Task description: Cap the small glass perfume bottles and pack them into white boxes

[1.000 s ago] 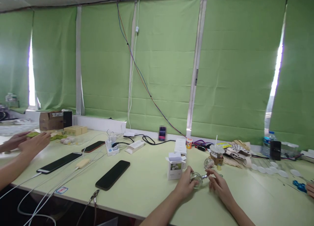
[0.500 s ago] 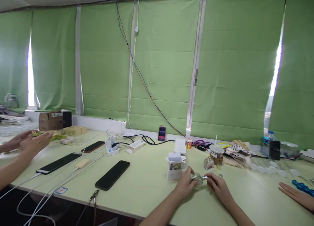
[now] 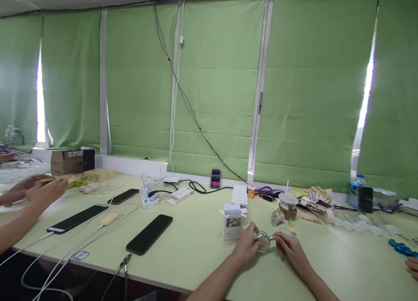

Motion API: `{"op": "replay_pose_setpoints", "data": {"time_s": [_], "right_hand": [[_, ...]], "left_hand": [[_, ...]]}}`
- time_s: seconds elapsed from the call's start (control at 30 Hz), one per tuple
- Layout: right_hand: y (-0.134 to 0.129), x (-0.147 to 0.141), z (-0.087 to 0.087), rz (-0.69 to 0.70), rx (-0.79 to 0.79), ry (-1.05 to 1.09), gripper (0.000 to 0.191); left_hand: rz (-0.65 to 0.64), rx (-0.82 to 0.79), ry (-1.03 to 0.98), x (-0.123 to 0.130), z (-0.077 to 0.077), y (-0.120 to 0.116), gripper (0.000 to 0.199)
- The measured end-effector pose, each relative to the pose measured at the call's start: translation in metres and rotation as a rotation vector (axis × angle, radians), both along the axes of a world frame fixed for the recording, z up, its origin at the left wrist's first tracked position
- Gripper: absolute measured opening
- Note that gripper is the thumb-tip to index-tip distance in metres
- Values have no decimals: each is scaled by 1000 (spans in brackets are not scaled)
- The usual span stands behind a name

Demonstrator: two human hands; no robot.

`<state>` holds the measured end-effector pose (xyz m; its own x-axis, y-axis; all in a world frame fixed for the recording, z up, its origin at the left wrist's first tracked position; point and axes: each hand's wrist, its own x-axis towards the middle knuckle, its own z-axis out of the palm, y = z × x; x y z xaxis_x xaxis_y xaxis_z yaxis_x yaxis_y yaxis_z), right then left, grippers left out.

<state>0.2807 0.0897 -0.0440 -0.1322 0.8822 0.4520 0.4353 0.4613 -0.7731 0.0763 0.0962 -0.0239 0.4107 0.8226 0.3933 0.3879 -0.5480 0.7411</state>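
My left hand (image 3: 245,248) is closed around a small round glass bottle (image 3: 263,238), holding it on its side just over the table. The bottle's narrow silver neck (image 3: 271,238) points right. At that end my right hand (image 3: 290,248) pinches with thumb and forefinger; whether a separate cap is between them is too small to tell. Left of the bottle stands an open white box (image 3: 232,226) with a flower picture. Behind my hands sits a second round glass bottle (image 3: 278,218). A small gold cap (image 3: 291,223) and a tiny greenish piece (image 3: 294,234) lie near it.
A lidded cup with straw (image 3: 288,201) and a cloth (image 3: 316,204) are behind. White discs (image 3: 359,225) and a blue object (image 3: 402,248) lie right. Phones (image 3: 149,234), a charger (image 3: 149,200) and cables lie left. Co-workers' hands (image 3: 48,192) show at both sides.
A co-worker's hand at the right has drawn back toward the frame's edge, away from the blue object. My hands and the bottle have barely moved.
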Motion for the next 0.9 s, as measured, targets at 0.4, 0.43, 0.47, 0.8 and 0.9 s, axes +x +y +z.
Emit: {"op": "replay_pose_setpoints", "data": {"time_s": [0.4,0.43,0.47,0.8,0.9], "right_hand": [[3,2,-1,-7,152,34,31],[3,2,-2,-8,151,15,29],[3,2,-2,-8,147,0,28],[-1,-1,2,1,68,-9,26],[1,0,-1,12,52,-31,28]], "left_hand": [[52,-36,-55,1,0,2,26],[49,-35,-54,1,0,2,26],[44,-31,-56,1,-1,2,26],[13,-16,-60,0,-5,5,28],[7,-21,-64,0,-3,3,28]]}}
